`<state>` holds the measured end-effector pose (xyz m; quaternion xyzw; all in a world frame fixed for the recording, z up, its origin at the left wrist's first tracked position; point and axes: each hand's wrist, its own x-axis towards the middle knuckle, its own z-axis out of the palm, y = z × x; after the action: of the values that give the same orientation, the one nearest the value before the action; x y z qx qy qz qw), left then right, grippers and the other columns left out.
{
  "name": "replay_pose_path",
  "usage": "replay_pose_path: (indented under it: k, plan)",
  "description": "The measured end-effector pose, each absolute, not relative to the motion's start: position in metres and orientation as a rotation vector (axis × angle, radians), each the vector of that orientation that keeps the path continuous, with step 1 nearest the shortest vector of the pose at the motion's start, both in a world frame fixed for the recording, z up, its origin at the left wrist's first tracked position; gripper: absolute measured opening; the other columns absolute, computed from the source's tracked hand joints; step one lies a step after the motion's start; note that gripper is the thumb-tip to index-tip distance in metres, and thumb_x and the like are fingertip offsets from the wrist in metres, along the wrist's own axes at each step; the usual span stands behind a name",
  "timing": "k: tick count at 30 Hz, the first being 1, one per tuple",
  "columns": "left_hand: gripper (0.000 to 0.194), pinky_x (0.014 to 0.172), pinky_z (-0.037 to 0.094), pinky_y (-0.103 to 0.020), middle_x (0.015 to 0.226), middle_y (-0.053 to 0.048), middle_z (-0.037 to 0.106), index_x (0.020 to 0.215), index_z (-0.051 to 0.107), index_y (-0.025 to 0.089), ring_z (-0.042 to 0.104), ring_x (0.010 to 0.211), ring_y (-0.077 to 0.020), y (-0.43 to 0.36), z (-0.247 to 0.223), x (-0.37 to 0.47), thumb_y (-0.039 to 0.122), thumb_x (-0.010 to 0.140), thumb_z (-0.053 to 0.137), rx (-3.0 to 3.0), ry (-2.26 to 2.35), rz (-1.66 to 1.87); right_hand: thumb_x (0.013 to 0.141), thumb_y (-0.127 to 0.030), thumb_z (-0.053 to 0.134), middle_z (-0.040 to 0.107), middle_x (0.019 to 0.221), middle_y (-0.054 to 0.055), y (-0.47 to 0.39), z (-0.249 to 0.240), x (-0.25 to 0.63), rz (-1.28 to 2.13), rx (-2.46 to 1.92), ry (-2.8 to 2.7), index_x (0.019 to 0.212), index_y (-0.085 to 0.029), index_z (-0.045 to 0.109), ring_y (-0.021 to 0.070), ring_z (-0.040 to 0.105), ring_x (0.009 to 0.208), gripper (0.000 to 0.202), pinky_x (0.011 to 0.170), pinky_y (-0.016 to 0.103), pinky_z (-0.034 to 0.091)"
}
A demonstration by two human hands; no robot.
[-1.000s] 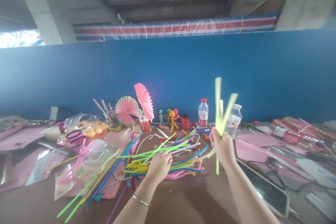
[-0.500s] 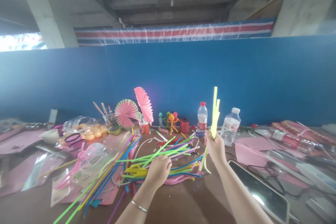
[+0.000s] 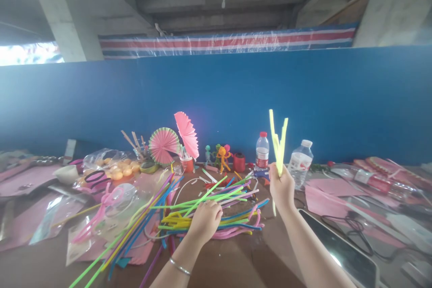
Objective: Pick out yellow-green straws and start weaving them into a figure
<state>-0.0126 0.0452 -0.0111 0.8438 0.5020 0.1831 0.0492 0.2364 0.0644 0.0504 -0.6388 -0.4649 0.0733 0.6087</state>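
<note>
My right hand [image 3: 282, 187] is closed around a small bunch of pale yellow pipe cleaners [image 3: 278, 148], held upright above the table with their tops fanned apart. One lower end shows beneath the fist. Over on the pile of coloured pipe cleaners [image 3: 236, 224], my left hand [image 3: 206, 219] lies with its fingers curled down onto the stems. Its fingertips are partly hidden, and a silver bangle circles that wrist. Green, yellow, blue, pink and purple stems stick out on both sides of it. Another loose spread of long pipe cleaners [image 3: 135, 225] reaches toward the lower left.
Two plastic bottles, one red-capped [image 3: 262, 152] and one white-capped [image 3: 300, 164], stand behind my right hand. A phone [image 3: 340, 249] lies beside my right forearm. Small pipe-cleaner figures [image 3: 222, 158] and pink paper fans [image 3: 164, 145] line the blue partition [image 3: 216, 90]. Scissors [image 3: 95, 179] lie left.
The yellow pipe cleaners have spread into a V at the top, and fewer ends hang below my right hand. That hand has shifted slightly right. My left hand stays on the pile.
</note>
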Motion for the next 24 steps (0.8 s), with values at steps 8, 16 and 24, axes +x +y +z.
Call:
replay_pose_path:
  k: [8, 16, 24]
  plan:
    - [0.103, 0.102, 0.000, -0.054, 0.143, -0.006, 0.009, 0.138, 0.018, 0.034, 0.004, 0.131, -0.0306, 0.047, -0.006, -0.028, 0.073, 0.050, 0.057, 2.629, 1.617, 0.512, 0.081, -0.053, 0.034, 0.053, 0.066, 0.001, 0.066, 0.046, 0.240, 0.197, -1.493, -1.087, 0.087, -0.016, 0.055, 0.0066, 0.047, 0.058, 0.043, 0.059, 0.016, 0.034]
    - [0.116, 0.099, 0.021, -0.052, 0.142, -0.003, 0.017, 0.137, 0.000, 0.041, 0.024, 0.127, -0.0279, 0.049, -0.013, -0.029, 0.063, 0.045, 0.067, 2.585, 1.640, 0.328, 0.082, -0.053, 0.035, 0.053, 0.062, 0.002, 0.053, 0.036, 0.235, 0.300, -1.381, -1.084, 0.084, -0.012, 0.051, 0.0065, 0.051, 0.059, 0.044, 0.065, 0.017, 0.040]
    - [0.120, 0.099, 0.014, -0.057, 0.143, -0.009, 0.010, 0.139, -0.001, 0.036, 0.014, 0.130, -0.0325, 0.048, -0.010, -0.028, 0.078, 0.041, 0.057, 2.566, 1.659, 0.258, 0.081, -0.061, 0.027, 0.045, 0.060, 0.002, 0.064, 0.047, 0.231, 0.373, -1.345, -0.857, 0.092, -0.011, 0.047, 0.0054, 0.043, 0.047, 0.055, 0.043, 0.016, 0.034]
